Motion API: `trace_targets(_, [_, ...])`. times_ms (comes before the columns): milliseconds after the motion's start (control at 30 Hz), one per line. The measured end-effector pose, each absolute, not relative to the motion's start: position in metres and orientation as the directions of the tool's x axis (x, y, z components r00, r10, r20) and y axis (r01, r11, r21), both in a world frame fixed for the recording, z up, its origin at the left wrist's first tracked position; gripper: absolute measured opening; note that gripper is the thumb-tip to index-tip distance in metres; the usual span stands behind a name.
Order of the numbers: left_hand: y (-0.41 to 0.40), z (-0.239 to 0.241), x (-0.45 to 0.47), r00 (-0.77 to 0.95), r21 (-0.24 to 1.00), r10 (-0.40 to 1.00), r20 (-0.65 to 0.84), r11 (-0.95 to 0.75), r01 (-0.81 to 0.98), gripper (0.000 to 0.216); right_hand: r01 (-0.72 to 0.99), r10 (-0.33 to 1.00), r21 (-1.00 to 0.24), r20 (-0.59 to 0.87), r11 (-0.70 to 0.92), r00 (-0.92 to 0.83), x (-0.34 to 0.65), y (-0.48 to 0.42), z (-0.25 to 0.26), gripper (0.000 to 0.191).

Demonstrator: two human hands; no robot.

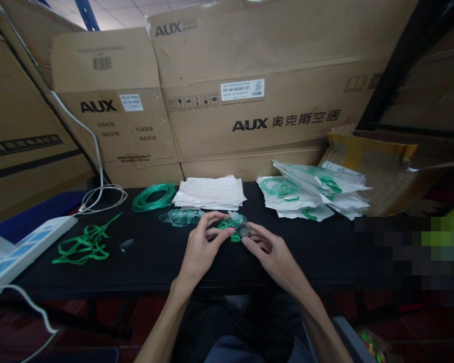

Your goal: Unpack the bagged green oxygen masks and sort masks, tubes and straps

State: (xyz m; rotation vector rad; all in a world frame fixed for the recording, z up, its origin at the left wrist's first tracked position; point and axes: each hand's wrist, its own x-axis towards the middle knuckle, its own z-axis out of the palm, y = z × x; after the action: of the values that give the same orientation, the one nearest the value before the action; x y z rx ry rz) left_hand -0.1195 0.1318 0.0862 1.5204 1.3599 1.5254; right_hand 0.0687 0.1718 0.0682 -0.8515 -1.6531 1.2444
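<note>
"Hands first — what are they doing?"

"Pinching. Left hand (pixel 201 246) and right hand (pixel 273 251) hold a small clear-and-green plastic piece (pixel 243 229) between thumbs and fingertips, just below the middle of the frame."

"How would it handle?"

"Light, I'd judge. The clear part looks thin and springy — smooth enough to slip, likely to dent if squeezed hard. I'd take it by the firmer-looking clear rim and leave the soft green part loose."

"And the containers?"

"Right of centre, white pouches (pixel 302 191) with clear faces show green loops (pixel 331 184) inside. At centre lies a stack of white packets (pixel 210 192); I can't tell whether they hold anything. Toward the right edge, a cardboard box (pixel 386 181) looks open-topped, contents hidden. Big cartons (pixel 287 101) stand behind the bench (pixel 151 267), insides out of sight."
</note>
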Motion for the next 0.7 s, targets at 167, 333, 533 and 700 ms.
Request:
trace_targets(167, [0.1324, 0.0865, -0.1173, -0.168, 0.932, 0.929, 0.330, -0.293, 0.213, 0.032, -0.005, 0.883, -0.958, 0.267, 0.288, -0.385, 0.0659, 0.1744, 0.0630, 0.056])
trace_targets(333, [0.1320, 0.0882, -0.1145, -0.041, 0.911, 0.947, 0.318, -0.293, 0.291, 0.035, -0.046, 0.863, -0.969, 0.238, 0.243, -0.446, 0.0670, 0.1731, 0.0659, 0.084])
trace_targets(533, [0.1315, 0.0880, -0.1162, 0.100, 0.865, 0.943, 0.318, -0.331, 0.376, 0.025, -0.072, 0.883, -0.979, 0.202, 0.190, -0.424, 0.0703, 0.1714, 0.0678, 0.083])
trace_targets(700, [0.1321, 0.0861, -0.1180, 0.096, 0.863, 0.939, 0.332, -0.343, 0.371, 0.020, -0.100, 0.919, -0.983, 0.182, 0.156, -0.349, 0.0677, 0.1719, 0.0667, 0.085])
